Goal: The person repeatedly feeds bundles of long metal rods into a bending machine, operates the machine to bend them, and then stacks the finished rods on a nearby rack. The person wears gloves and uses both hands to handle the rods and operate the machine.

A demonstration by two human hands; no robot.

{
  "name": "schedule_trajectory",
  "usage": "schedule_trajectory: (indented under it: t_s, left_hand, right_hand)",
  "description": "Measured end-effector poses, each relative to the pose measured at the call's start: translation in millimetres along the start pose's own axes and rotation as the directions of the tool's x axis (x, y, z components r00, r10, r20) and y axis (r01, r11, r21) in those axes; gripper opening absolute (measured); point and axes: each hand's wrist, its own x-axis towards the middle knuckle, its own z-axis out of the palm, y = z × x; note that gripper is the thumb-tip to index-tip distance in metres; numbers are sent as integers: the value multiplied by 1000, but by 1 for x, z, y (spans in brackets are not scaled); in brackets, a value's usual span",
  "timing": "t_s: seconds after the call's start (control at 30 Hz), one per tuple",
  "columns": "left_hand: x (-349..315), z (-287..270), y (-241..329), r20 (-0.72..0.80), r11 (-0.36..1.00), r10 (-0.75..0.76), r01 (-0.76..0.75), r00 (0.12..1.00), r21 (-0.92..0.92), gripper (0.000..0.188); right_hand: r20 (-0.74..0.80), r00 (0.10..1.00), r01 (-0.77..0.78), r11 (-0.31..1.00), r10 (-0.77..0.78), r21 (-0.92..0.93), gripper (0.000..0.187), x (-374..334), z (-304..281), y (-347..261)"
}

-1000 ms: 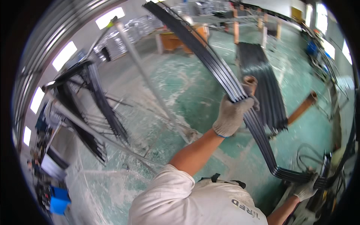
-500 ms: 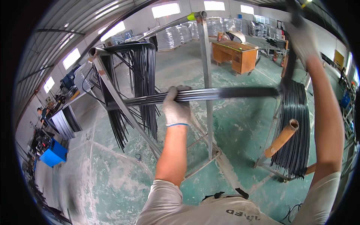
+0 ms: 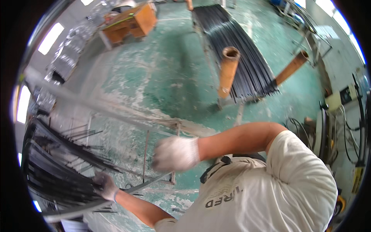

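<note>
At the lower left, my left hand (image 3: pixel 105 186) in a pale work glove with darkened fingers is closed at the edge of a bunch of long black rods (image 3: pixel 58 181). The rods hang by a grey metal rack bar (image 3: pixel 148 183), and motion blurs them. My right hand (image 3: pixel 176 154), also gloved, is in front of my chest, apart from the rods. It is smeared by motion, so its fingers cannot be made out, and no object shows in it.
A stand ahead carries a wide layer of black rods (image 3: pixel 235 42), with brown tube posts (image 3: pixel 228 73) at its near end. A wooden desk (image 3: pixel 141 19) stands at the far left. Cables (image 3: pixel 299 129) lie at the right by the wall. The rack's lower frame (image 3: pixel 146 154) crosses the worn green floor.
My view has swung right. Both hands held a horizontal bundle or worked at its ends; now my left hand is at the hanging rods, and my right hand has dropped from high right to my chest.
</note>
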Motion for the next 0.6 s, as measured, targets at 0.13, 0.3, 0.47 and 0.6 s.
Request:
schedule_trajectory:
  t_s: [0.13,0.3,0.47,0.6]
  left_hand:
    - [-96,-10,-98,83,996,59,-65,995,66,53]
    - [-169,-66,-272,25,786,-437,368,899,497,48]
    - [-254,-107,-488,-284,179,-736,580,615,794,40]
    - [-294,-66,-602,-244,-92,-720,259,650,961,41]
  right_hand:
    - [90,159,-986,163,983,-36,46,-244,-14,61]
    - [-116,-489,-863,-499,865,-82,61,-454,-34,154]
    - [-135,-664,-744,-667,735,30,72,-492,-29,281]
    - [-224,-737,-663,-747,638,53,88,-527,0,369]
